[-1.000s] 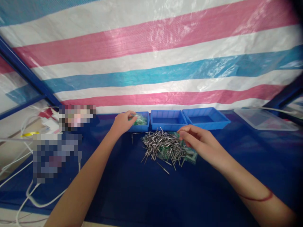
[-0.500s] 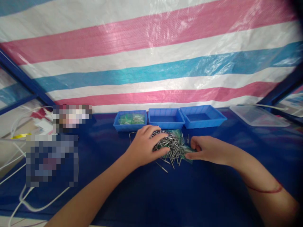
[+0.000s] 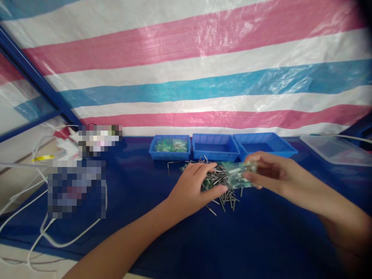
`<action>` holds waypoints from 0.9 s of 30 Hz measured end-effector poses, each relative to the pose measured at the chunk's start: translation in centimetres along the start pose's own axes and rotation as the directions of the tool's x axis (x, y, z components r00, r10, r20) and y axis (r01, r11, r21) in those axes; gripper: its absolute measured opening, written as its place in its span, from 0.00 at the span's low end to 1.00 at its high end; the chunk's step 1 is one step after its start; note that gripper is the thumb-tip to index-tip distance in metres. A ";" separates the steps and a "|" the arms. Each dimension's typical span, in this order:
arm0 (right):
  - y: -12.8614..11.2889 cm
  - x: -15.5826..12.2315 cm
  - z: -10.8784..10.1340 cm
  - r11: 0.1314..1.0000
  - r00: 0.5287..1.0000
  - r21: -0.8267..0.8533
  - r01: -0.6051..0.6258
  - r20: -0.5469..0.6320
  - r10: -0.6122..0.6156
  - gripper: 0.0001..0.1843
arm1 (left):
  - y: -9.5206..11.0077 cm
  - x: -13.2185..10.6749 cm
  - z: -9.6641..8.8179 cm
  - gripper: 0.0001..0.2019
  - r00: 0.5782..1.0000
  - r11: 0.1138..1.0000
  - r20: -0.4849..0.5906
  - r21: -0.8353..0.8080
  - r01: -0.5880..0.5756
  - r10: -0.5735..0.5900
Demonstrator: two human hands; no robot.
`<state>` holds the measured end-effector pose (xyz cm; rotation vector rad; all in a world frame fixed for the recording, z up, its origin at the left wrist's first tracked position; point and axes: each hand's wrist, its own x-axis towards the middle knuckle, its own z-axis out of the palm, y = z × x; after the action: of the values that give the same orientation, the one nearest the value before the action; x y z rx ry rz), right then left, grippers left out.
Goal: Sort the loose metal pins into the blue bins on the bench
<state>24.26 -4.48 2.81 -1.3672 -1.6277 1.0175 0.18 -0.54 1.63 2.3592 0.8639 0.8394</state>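
Note:
A heap of thin metal pins or rivets (image 3: pixel 219 178) lies on the dark blue table, with green plastic partly showing among them. My left hand (image 3: pixel 197 182) rests over the heap's left side, its thumb and fingers spread apart. At the right of the heap, my right hand (image 3: pixel 267 172) pinches a small clear greenish plastic bag (image 3: pixel 236 174) between thumb and fingers. Pale pieces show inside the bag, too blurred to name. The bag's left end overlaps the heap.
Behind the heap stand three blue bins: a left bin (image 3: pixel 170 155) holding small green bags, a middle bin (image 3: pixel 215 154) and a right bin (image 3: pixel 261 141). A clear plastic lid (image 3: pixel 334 149) lies at the far right. White cables (image 3: pixel 69 244) run along the left.
My right hand has closed on the small bag and lifted it at the heap's right side. My left hand stays over the heap. The whole view has shifted slightly.

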 end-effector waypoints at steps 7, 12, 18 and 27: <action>-1.0 0.2 4.8 0.980 0.997 0.200 0.001 0.074 -0.017 0.11 | 0.2 -0.2 0.0 0.15 0.976 0.950 0.134 -0.239 0.202 -0.174; -1.2 0.7 4.9 0.964 0.998 0.259 -0.052 -0.023 0.060 0.16 | -0.6 0.2 -0.9 0.09 0.988 0.993 -0.134 -0.106 0.062 -0.076; -1.0 0.9 6.4 0.717 0.899 0.545 -0.434 0.312 0.307 0.28 | -0.8 0.1 -1.5 0.09 0.920 0.906 -0.173 0.308 -0.290 0.353; -0.8 0.8 6.3 0.921 0.985 0.383 -0.071 -0.116 0.124 0.11 | -0.5 -0.1 -2.0 0.23 0.943 0.920 -0.103 0.277 -0.277 0.315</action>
<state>18.06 -4.40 1.10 -1.2326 -1.1940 1.1954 -1.45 0.20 2.72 2.7343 0.7157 1.0900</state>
